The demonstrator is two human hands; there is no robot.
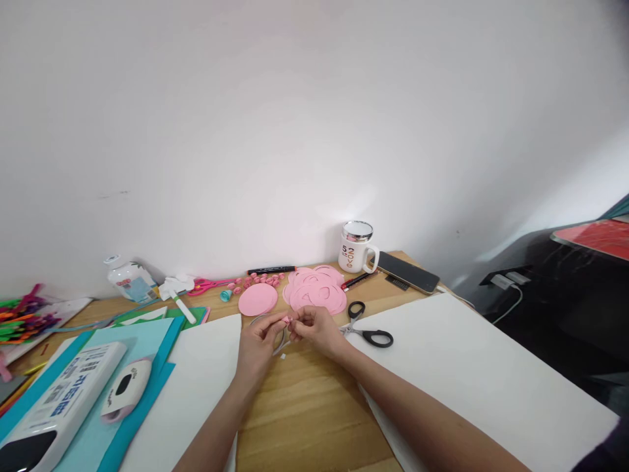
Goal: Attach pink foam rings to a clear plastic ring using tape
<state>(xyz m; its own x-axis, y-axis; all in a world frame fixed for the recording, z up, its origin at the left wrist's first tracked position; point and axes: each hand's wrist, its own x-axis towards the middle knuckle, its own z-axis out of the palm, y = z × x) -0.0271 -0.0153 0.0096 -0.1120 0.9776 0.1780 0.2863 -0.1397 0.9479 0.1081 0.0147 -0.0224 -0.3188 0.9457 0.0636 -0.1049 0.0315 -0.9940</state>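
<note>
My left hand (258, 344) and my right hand (317, 331) meet over the wooden desk (304, 406). Both pinch a small pink paper piece (286, 320) between their fingertips. Just beyond them lie a solid pink paper circle (257, 299) and a pile of pink cut-out rings (314, 288). A row of small rolled pink pieces (260, 280) sits behind the circle. Black-handled scissors (368, 328) lie right beside my right hand.
White sheets lie at the left (196, 387) and right (481, 373). Blue paper (137, 341), a white punch (126, 388) and a white box (63, 400) sit at the left. A mug (357, 247), phone (407, 272), markers and pink scissors (209, 284) line the wall.
</note>
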